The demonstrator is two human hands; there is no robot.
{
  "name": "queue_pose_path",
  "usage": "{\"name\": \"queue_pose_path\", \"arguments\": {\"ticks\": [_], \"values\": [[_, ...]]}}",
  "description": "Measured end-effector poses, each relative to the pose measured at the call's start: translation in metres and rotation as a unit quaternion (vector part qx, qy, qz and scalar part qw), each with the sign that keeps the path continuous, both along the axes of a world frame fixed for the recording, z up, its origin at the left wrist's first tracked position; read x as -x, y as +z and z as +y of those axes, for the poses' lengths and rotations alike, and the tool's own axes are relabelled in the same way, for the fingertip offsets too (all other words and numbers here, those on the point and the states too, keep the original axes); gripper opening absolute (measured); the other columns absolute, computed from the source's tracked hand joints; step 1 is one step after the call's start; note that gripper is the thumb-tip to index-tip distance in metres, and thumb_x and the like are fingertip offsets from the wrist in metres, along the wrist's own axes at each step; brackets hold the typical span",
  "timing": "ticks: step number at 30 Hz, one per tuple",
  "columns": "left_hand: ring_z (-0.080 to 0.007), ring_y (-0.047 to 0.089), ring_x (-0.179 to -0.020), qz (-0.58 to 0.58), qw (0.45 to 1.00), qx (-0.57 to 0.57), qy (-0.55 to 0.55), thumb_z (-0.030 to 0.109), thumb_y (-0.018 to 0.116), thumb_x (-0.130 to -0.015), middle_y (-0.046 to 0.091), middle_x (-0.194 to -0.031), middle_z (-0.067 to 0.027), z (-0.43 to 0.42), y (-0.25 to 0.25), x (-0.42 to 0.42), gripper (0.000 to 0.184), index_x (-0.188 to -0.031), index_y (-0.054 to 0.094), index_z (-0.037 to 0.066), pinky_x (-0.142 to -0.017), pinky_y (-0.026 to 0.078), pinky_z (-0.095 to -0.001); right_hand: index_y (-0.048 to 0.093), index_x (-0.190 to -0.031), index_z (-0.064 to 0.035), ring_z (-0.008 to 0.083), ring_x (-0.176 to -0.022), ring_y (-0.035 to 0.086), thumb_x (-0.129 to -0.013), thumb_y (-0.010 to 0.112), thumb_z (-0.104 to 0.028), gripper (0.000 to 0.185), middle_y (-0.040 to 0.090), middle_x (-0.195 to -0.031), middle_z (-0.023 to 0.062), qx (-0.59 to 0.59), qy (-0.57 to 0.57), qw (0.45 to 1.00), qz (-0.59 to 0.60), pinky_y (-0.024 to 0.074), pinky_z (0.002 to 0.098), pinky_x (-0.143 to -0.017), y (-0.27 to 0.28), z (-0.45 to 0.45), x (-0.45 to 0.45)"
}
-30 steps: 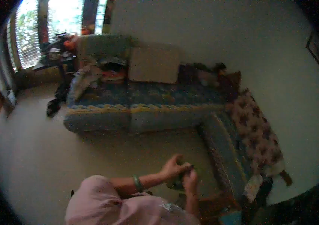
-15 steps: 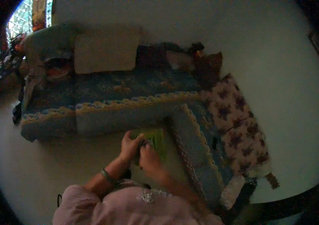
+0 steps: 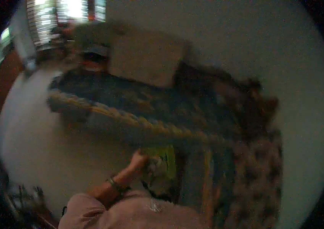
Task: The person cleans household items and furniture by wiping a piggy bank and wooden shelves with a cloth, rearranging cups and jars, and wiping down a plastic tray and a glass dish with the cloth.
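My left hand (image 3: 138,161) is closed in front of me, its fingers blurred. A small greyish thing (image 3: 154,165) shows against its right side, too smeared to name. Behind it is a yellow-green sheet or bag (image 3: 167,158) with dark markings; whether the hand touches it, I cannot tell. My right hand is not clearly visible. A reddish-brown smear (image 3: 217,194) over the sofa's side section may be part of it, but no fingers can be made out.
An L-shaped sofa with a dark blue patterned cover (image 3: 131,95) and yellowish trim stands ahead and to the right. A beige cloth (image 3: 146,57) hangs on its backrest. Flower-patterned fabric (image 3: 257,179) lies at the right. Bright windows (image 3: 70,11) are at upper left.
My view has turned left and tilted, so the sofa appears farther right. Both hands were together at the small thing; my right hand has left it, while my left hand stays there.
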State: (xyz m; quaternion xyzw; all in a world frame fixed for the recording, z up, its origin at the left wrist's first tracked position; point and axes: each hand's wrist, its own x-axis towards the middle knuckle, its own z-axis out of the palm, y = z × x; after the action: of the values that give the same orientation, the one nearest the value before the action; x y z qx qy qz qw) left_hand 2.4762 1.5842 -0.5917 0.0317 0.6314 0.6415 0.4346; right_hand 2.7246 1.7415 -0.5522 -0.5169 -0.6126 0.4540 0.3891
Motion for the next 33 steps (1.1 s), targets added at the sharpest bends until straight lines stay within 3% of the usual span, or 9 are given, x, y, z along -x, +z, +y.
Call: {"name": "queue_pose_path", "arguments": {"ticks": [1,4,6,9,11,12,19,24,33], "values": [[-0.0164,0.054,-0.069,-0.017,0.998,-0.04,0.043,0.011,0.057,-0.07,0.057,-0.084,-0.0067,0.007,-0.034,0.006,0.029,-0.097,0.052,0.001,-0.059,0.045,-0.03,0.051,-0.1,0.0018,0.0225,-0.085,0.056,-0.076,0.053,-0.005,0.024,0.052,-0.104,0.0159,0.012,0.036,0.998,-0.049,0.0458,0.0295,-0.069,-0.027,0.026,0.009],[-0.0191,0.054,-0.072,0.024,0.983,-0.016,0.179,0.011,0.058,-0.069,0.056,-0.085,-0.0082,0.015,0.014,-0.004,0.034,-0.101,0.052,0.0,-0.061,0.045,-0.0305,0.052,-0.099,0.0019,0.0228,-0.084,0.056,-0.076,0.053,-0.005,0.024,0.052,-0.104,0.0161,0.033,0.161,0.968,-0.189,0.0458,0.0299,-0.069,-0.105,0.094,0.043],[-0.0204,0.054,-0.073,0.049,0.974,0.033,0.22,0.01,0.057,-0.069,0.056,-0.085,-0.009,0.009,-0.048,-0.018,0.035,-0.102,0.052,0.0,-0.063,0.045,-0.031,0.052,-0.099,0.002,0.0231,-0.084,0.056,-0.076,0.053,-0.006,0.025,0.052,-0.103,0.0162,0.067,0.218,0.944,-0.239,0.0457,0.0303,-0.069,-0.146,0.121,0.049],[-0.0226,0.056,-0.074,0.207,0.925,0.304,0.093,0.013,0.058,-0.07,0.057,-0.088,-0.0112,0.009,-0.059,-0.017,0.037,-0.104,0.052,0.0,-0.065,0.046,-0.0326,0.052,-0.099,0.0021,0.0234,-0.084,0.056,-0.076,0.054,-0.006,0.025,0.052,-0.103,0.0163,0.106,0.26,0.918,-0.279,0.0457,0.0307,-0.069,-0.196,0.148,0.052],[-0.0221,0.057,-0.077,0.031,0.965,0.007,0.261,0.017,0.058,-0.071,0.058,-0.09,-0.0114,0.004,-0.028,-0.027,0.035,-0.101,0.053,0.0,-0.067,0.048,-0.0348,0.052,-0.098,0.0022,0.0237,-0.084,0.056,-0.075,0.054,-0.007,0.025,0.052,-0.102,0.0165,0.122,0.277,0.909,-0.287,0.0457,0.031,-0.069,-0.221,0.155,0.052],[-0.022,0.057,-0.076,0.009,0.963,-0.01,0.269,0.017,0.058,-0.071,0.058,-0.09,-0.0114,0.027,-0.023,-0.051,0.034,-0.1,0.053,0.0,-0.067,0.048,-0.0349,0.052,-0.098,0.0023,0.0238,-0.084,0.056,-0.075,0.054,-0.007,0.025,0.052,-0.102,0.0165,0.139,0.281,0.907,-0.281,0.0457,0.0312,-0.069,-0.241,0.173,0.033],[-0.0212,0.058,-0.075,-0.005,0.97,0.014,0.241,0.019,0.056,-0.072,0.058,-0.089,-0.011,0.055,-0.012,-0.156,0.033,-0.099,0.053,0.0,-0.066,0.049,-0.0357,0.052,-0.098,0.0026,0.0247,-0.084,0.056,-0.075,0.055,-0.008,0.025,0.053,-0.1,0.0169,0.19,0.281,0.899,-0.277,0.0456,0.0323,-0.069,-0.318,0.19,-0.063],[-0.0207,0.059,-0.075,-0.011,0.966,0.009,0.259,0.019,0.055,-0.073,0.059,-0.089,-0.0107,0.052,-0.012,-0.178,0.032,-0.097,0.053,-0.001,-0.065,0.05,-0.0362,0.052,-0.097,0.0028,0.0253,-0.084,0.056,-0.074,0.055,-0.009,0.026,0.053,-0.099,0.0172,0.208,0.262,0.899,-0.282,0.0456,0.0331,-0.069,-0.342,0.195,-0.092],[-0.0202,0.059,-0.071,0.023,0.972,0.112,0.207,0.017,0.051,-0.074,0.059,-0.086,-0.0105,0.106,0.052,-0.193,0.029,-0.098,0.053,0.0,-0.063,0.051,-0.0357,0.052,-0.096,0.0032,0.0264,-0.083,0.056,-0.074,0.056,-0.011,0.027,0.054,-0.098,0.0177,0.249,0.226,0.892,-0.303,0.0455,0.0345,-0.069,-0.376,0.184,-0.134]]}}
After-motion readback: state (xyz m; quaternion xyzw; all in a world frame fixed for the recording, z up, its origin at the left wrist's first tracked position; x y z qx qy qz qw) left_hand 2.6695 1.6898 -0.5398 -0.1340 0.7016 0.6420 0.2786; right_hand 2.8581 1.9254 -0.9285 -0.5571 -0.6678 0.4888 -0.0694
